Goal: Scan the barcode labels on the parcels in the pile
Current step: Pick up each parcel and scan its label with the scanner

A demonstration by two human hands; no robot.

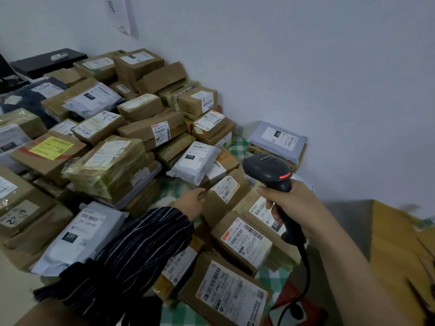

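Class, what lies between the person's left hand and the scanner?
In the head view, a brown cardboard parcel with a white barcode label lies between the left hand, which touches its edge, and the scanner in the right hand.

Support: a surface covered by a green-and-white checked cloth point(238, 145); what is under the cloth cannot be told.
Back edge: set against the wall point(306, 67).
Left and middle: a stacked pile of parcels point(150, 131), several layers deep, hides most of the cloth.
Right edge: a brown carton point(255, 148) sits on the cloth, apart from the pile.
Near edge: a flat brown parcel point(226, 295), label up, lies on the cloth.
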